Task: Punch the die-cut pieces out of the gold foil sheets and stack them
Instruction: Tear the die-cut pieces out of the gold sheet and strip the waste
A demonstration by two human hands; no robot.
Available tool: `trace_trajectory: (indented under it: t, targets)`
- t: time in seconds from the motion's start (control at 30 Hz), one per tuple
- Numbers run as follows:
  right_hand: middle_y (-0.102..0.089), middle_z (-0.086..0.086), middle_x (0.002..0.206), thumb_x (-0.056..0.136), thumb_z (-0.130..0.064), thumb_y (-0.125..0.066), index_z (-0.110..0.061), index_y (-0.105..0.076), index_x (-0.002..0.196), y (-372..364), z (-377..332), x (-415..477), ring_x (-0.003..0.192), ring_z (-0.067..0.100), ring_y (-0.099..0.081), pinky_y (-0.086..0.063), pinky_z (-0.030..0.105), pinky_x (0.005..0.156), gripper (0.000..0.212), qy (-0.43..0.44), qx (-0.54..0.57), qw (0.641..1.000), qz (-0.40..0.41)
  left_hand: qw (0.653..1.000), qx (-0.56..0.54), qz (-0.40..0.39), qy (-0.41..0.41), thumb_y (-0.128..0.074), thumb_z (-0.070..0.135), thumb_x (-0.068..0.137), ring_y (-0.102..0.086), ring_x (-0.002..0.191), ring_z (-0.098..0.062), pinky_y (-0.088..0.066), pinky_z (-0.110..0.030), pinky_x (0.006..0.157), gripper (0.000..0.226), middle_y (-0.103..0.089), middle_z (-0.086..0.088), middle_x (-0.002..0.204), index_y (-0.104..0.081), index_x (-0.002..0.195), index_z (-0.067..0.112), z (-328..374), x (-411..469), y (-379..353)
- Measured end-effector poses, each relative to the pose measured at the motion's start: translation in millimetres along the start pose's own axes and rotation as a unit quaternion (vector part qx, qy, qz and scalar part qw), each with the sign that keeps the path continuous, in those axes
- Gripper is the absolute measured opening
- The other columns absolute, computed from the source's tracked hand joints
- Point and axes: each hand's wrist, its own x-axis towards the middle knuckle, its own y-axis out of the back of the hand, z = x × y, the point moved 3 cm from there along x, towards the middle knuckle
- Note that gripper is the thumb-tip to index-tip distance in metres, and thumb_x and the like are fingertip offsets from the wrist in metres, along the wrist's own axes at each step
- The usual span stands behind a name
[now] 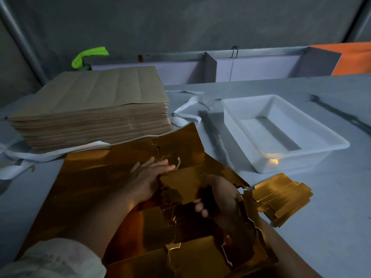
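Right of foil sheet (96, 177), white tray (297, 161)

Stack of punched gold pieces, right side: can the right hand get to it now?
Likely yes. The stack lies just beside the right hand with nothing between them, though that hand grips part of the gold sheet.

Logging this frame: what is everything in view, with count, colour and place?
gold foil sheet: one visible, gold, table front centre
punched pieces: one small stack, gold, right of the sheet
tall sheet stack: one, brown, back left
tray: one, white, back right
straps: several, white, between stack and tray
dark strip: one, left of tray
green object: one, behind the stack
table: one, grey
left hand: fingers straight, presses on the sheet
right hand: fingers curled, grips the sheet's right part
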Motion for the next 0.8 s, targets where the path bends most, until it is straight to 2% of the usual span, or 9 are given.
trace_trajectory:
  t: [0.13,0.23,0.3,0.33,0.4,0.47,0.53,0.67,0.8]
  targets:
    - [-0.053,0.015,0.057,0.096,-0.013,-0.042,0.001,-0.054,0.067,2,2,-8,0.044,0.021,-0.042,-0.033,0.024,0.037,0.034,0.022,0.002,1.000,-0.013,0.999,0.035,-0.030,0.020,-0.053,0.041,0.095,-0.003,0.150,-0.015,0.001,-0.045,0.120,0.057,-0.015,0.015,0.162,-0.028,0.145,0.050,9,0,4]
    - [-0.060,0.013,0.058,0.090,-0.013,-0.046,0.001,-0.059,0.074,1,6,-13,0.043,0.019,-0.048,-0.036,0.024,0.039,0.025,0.045,0.021,0.998,-0.046,0.999,0.013,-0.019,0.029,-0.059,0.019,0.094,-0.008,0.150,-0.016,-0.005,-0.045,0.121,0.064,-0.020,0.013,0.161,-0.031,0.145,0.045,16,-3,14]
    - [-0.062,0.009,0.057,0.094,-0.017,-0.046,0.000,-0.062,0.075,-1,8,-13,0.044,0.016,-0.051,-0.039,0.024,0.042,0.031,0.029,0.000,0.997,-0.071,0.997,-0.011,0.063,0.042,-0.049,0.000,0.096,-0.031,0.142,-0.020,-0.031,-0.041,0.114,0.060,-0.033,0.007,0.155,-0.043,0.142,0.038,24,-9,27]
    - [-0.061,0.008,0.058,0.096,-0.019,-0.046,0.000,-0.064,0.074,-1,7,-12,0.045,0.016,-0.052,-0.041,0.024,0.043,0.035,0.018,-0.006,0.997,-0.076,0.990,-0.050,0.118,0.062,-0.044,0.000,0.098,-0.047,0.127,-0.019,-0.045,-0.037,0.099,0.050,-0.044,0.003,0.147,-0.052,0.133,0.034,27,-12,36]
    - [-0.062,0.007,0.061,0.098,-0.023,-0.047,-0.001,-0.068,0.076,-1,7,-11,0.049,0.015,-0.054,-0.043,0.023,0.046,0.037,0.016,-0.010,0.996,-0.088,0.959,-0.213,0.136,0.126,-0.042,0.017,0.102,-0.060,0.098,-0.015,-0.049,-0.031,0.076,0.024,-0.062,-0.006,0.124,-0.063,0.109,0.025,31,-21,48]
    - [-0.063,0.003,0.059,0.100,-0.028,-0.049,-0.002,-0.068,0.083,-2,9,-10,0.047,0.013,-0.055,-0.045,0.022,0.047,0.037,0.011,-0.016,0.995,-0.102,0.891,-0.411,0.018,0.193,-0.041,0.054,0.096,-0.066,0.095,-0.023,-0.052,-0.033,0.071,0.045,-0.070,-0.013,0.108,-0.066,0.104,0.017,39,-30,49]
    - [-0.062,0.001,0.056,0.101,-0.035,-0.050,-0.004,-0.067,0.084,-4,11,-10,0.044,0.011,-0.054,-0.045,0.019,0.047,0.039,0.002,-0.034,0.993,-0.113,0.852,-0.467,-0.070,0.224,-0.051,0.071,0.077,-0.070,0.092,-0.028,-0.056,-0.033,0.062,0.066,-0.071,-0.014,0.106,-0.064,0.111,0.016,44,-40,44]
    - [-0.068,0.001,0.067,0.097,-0.023,-0.060,-0.006,-0.065,0.092,4,2,-15,0.052,0.009,-0.063,-0.049,0.019,0.048,0.018,0.060,-0.093,0.979,-0.171,0.855,-0.472,-0.068,0.203,-0.075,0.023,0.078,-0.071,0.071,-0.017,-0.053,-0.024,0.052,0.042,-0.072,-0.012,0.095,-0.062,0.116,0.010,50,-45,36]
    - [-0.068,0.012,0.086,0.096,-0.006,-0.057,-0.001,-0.064,0.117,47,-12,-18,0.065,0.016,-0.065,-0.053,0.024,0.054,0.023,0.078,-0.063,0.983,-0.152,0.829,-0.515,-0.048,0.213,-0.074,0.014,0.077,-0.065,0.082,-0.021,-0.053,-0.022,0.047,0.050,-0.063,-0.019,0.113,-0.056,0.123,0.010,44,-43,43]
